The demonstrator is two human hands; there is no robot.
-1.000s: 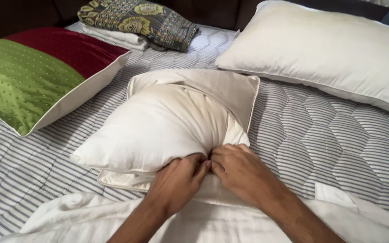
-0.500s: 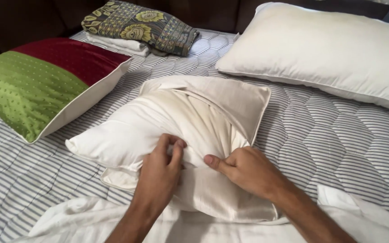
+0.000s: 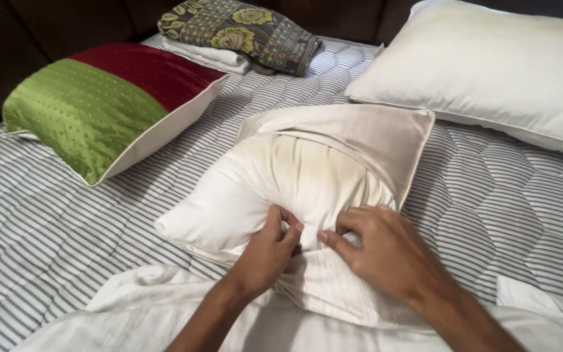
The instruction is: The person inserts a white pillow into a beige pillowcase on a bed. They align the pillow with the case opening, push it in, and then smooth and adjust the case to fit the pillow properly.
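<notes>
On the striped mattress point(image 3: 86, 241) a white pillow point(image 3: 255, 189) lay half inside a cream cover point(image 3: 366, 133), its bare end bulging out toward the near-left while the cover's corded edge ran across the far side and down the right. The left hand point(image 3: 265, 251) was closed in a pinch on the fabric at the mouth of the cover, thumb and fingers bunched together over a fold. The right hand point(image 3: 379, 251) lay just beside it, fingers curled and pressed down on the cover, its thumb pointing toward the left hand's fingertips; the two nearly touched. Whether the right hand gripped cloth or only pressed on it, I could not tell. Both forearms came up from the near edge, over a crumpled white sheet point(image 3: 164, 306) that spread along the bottom of the bed. To the far left rested a cushion point(image 3: 99, 107), green with a dark red band and a pale border, well apart from the hands. Behind it, near the dark headboard, sat a folded patterned cloth point(image 3: 242, 29) on a folded white one. A large white pillow point(image 3: 490, 72) lay at the far right, near the cover's corner but not touching it.
</notes>
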